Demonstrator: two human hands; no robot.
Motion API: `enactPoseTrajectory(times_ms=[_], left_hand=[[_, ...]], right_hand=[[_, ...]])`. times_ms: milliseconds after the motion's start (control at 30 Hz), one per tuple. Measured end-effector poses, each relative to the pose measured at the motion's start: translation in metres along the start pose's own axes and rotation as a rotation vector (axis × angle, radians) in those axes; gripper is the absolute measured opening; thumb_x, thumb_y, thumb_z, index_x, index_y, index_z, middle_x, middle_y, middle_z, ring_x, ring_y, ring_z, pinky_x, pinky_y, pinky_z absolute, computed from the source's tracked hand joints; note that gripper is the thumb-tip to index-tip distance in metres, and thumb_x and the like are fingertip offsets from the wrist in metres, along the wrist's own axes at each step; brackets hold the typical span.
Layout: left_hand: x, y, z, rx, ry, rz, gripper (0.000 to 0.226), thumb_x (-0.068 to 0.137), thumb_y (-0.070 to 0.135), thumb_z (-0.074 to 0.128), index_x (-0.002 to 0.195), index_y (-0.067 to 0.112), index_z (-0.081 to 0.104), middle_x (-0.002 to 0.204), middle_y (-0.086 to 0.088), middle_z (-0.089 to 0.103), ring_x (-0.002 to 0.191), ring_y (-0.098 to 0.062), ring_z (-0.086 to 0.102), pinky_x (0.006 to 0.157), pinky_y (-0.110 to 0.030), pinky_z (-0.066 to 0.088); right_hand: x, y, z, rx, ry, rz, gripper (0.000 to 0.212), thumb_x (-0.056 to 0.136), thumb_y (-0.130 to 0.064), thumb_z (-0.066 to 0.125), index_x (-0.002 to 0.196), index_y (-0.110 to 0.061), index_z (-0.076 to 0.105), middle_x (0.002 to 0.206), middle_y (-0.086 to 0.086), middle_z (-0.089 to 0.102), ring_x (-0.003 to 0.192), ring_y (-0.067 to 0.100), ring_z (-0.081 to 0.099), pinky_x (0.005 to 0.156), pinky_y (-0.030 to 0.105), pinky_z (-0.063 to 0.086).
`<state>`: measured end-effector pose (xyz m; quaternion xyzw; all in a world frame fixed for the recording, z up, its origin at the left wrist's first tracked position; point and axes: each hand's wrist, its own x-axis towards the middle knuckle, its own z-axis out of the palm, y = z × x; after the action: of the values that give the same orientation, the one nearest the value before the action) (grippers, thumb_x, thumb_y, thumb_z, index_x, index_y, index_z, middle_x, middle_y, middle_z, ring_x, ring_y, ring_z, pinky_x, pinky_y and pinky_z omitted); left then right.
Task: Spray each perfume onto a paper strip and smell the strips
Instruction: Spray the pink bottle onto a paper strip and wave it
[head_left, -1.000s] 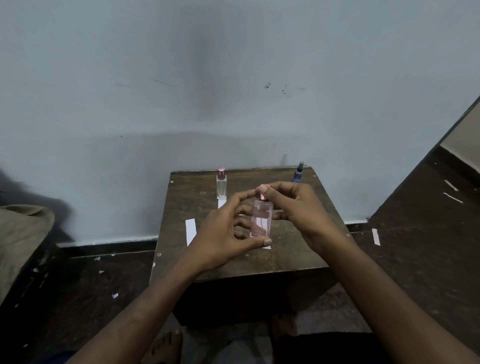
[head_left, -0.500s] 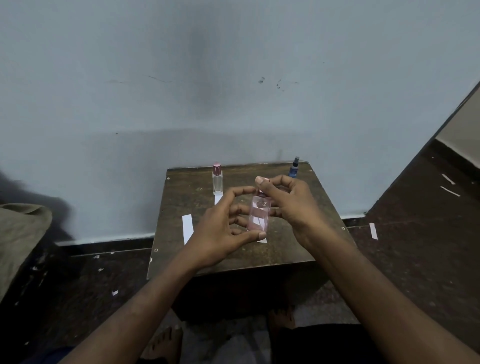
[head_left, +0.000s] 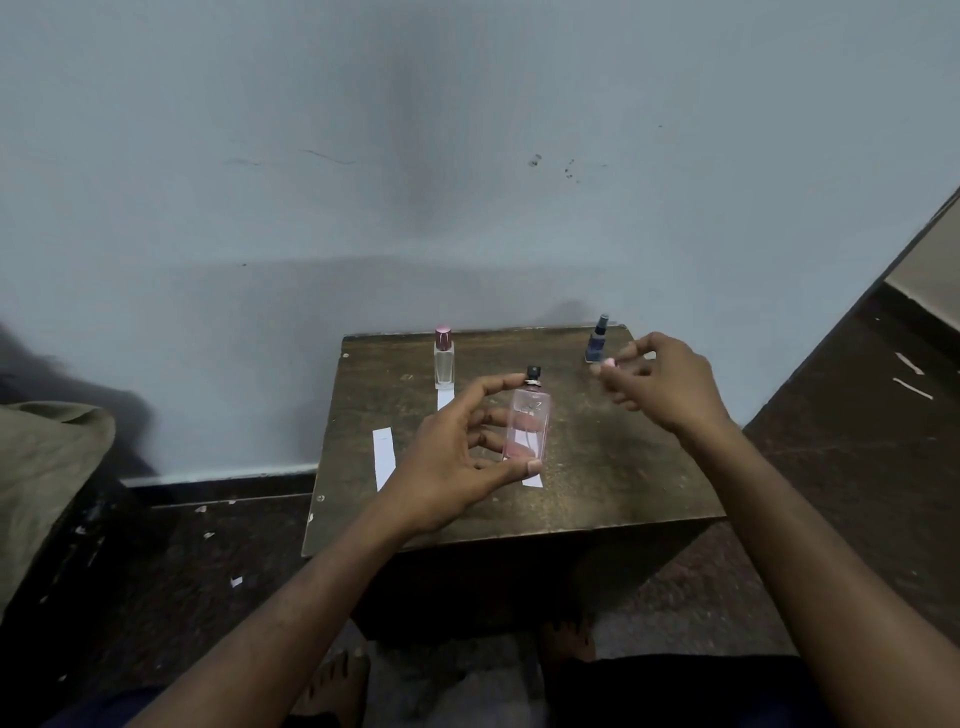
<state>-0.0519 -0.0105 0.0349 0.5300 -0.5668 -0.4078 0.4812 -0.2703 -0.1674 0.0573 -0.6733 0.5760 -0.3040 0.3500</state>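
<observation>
three perfume bottles (head_left: 527, 428) (head_left: 444, 361) (head_left: 597, 340), three paper strips (head_left: 383, 457) (head_left: 445, 399) (head_left: 532, 479), one table (head_left: 597, 467)

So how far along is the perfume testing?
Barely started. Done: the cap is off the pink bottle, pinched in the right hand. In hand: the left hand grips that bottle, nozzle bare. Left: spraying and smelling the strips; the clear bottle and blue bottle stand untouched.

left hand (head_left: 457, 457) curled in a grip, right hand (head_left: 660, 379) pinching

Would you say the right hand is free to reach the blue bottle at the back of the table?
Probably not yet: the right hand sits beside the blue bottle, but its fingers pinch the cap.
</observation>
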Motion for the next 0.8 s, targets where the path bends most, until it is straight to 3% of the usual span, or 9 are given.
enactPoseTrajectory(times_ms=[100,233,367,433,567,700,800], left_hand=[[0.0,-0.001,0.0,0.004,0.004,0.006,0.08,0.081,0.013,0.091,0.146,0.039,0.052,0.119,0.003,0.074,0.095,-0.017,0.076,0.083,-0.035,0.065],[0.001,-0.003,0.001,-0.007,0.021,-0.003,0.08,0.083,0.012,0.089,0.146,0.041,0.051,0.122,0.001,0.072,0.1,-0.017,0.075,0.086,-0.034,0.064],[0.003,-0.005,-0.001,-0.026,0.035,-0.012,0.079,0.084,0.008,0.088,0.147,0.038,0.05,0.123,0.0,0.073,0.101,-0.017,0.076,0.086,-0.03,0.063],[0.003,-0.006,-0.002,-0.025,0.039,-0.018,0.08,0.084,0.008,0.088,0.148,0.038,0.05,0.124,0.001,0.073,0.102,-0.016,0.076,0.086,-0.03,0.063],[0.003,-0.006,-0.002,-0.042,0.042,-0.017,0.08,0.083,0.007,0.088,0.147,0.037,0.052,0.123,-0.001,0.073,0.1,-0.017,0.076,0.087,-0.032,0.063],[0.003,-0.006,-0.003,-0.047,0.048,-0.006,0.079,0.082,0.006,0.088,0.146,0.038,0.053,0.12,-0.001,0.074,0.097,-0.017,0.076,0.086,-0.032,0.064],[0.003,-0.005,-0.006,-0.039,0.048,0.002,0.08,0.082,0.007,0.088,0.145,0.04,0.053,0.119,0.0,0.073,0.098,-0.017,0.075,0.087,-0.036,0.064]], right_hand=[[0.01,0.02,0.0,-0.363,-0.012,-0.017,0.025,0.089,-0.036,0.081,0.091,-0.015,0.068,0.082,-0.002,0.073,0.088,0.019,0.07,0.077,0.036,0.054],[0.015,0.025,0.008,-0.403,-0.034,-0.009,0.013,0.09,-0.025,0.078,0.086,-0.018,0.068,0.081,-0.004,0.065,0.087,0.019,0.062,0.072,0.028,0.042],[0.022,0.034,0.013,-0.512,-0.013,-0.053,0.006,0.09,-0.016,0.074,0.086,-0.018,0.071,0.083,0.0,0.067,0.078,0.015,0.061,0.065,0.027,0.045],[0.025,0.041,0.017,-0.607,-0.014,-0.108,0.002,0.09,-0.016,0.074,0.089,-0.018,0.073,0.085,0.004,0.068,0.08,0.021,0.065,0.067,0.032,0.054],[0.025,0.045,0.028,-0.708,-0.048,-0.141,0.008,0.089,-0.017,0.075,0.089,-0.025,0.074,0.094,0.006,0.069,0.085,0.027,0.068,0.076,0.043,0.062],[0.021,0.04,0.03,-0.749,-0.039,-0.148,0.008,0.09,-0.019,0.071,0.094,-0.024,0.074,0.099,0.008,0.071,0.087,0.03,0.067,0.074,0.04,0.06],[0.009,0.022,0.02,-0.798,-0.008,-0.129,0.027,0.092,-0.031,0.077,0.117,-0.021,0.071,0.111,0.012,0.07,0.099,0.034,0.067,0.076,0.038,0.052]])
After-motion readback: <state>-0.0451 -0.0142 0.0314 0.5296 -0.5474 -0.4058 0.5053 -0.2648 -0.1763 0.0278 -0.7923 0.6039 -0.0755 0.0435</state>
